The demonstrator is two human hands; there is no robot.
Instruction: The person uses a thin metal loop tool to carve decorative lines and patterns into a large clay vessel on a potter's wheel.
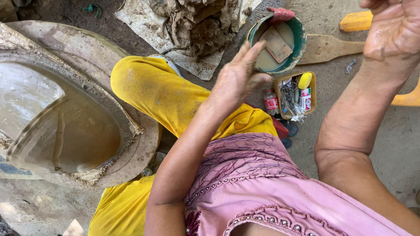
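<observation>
Both hands empty – left hand [238, 78] fingers spread near bowl [299, 32]; right hand [391, 28] loosely curled.

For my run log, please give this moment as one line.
left hand: open, empty, above bowl of muddy water | right hand: open, wet, raised | clay lump: untouched

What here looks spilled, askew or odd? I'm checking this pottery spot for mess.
Nothing is spilled. The flat block sits tilted, half sunk in the green bowl's muddy water, and the small tray of bits is crammed. Both the left hand and right hand are clay-smeared and empty.
</observation>
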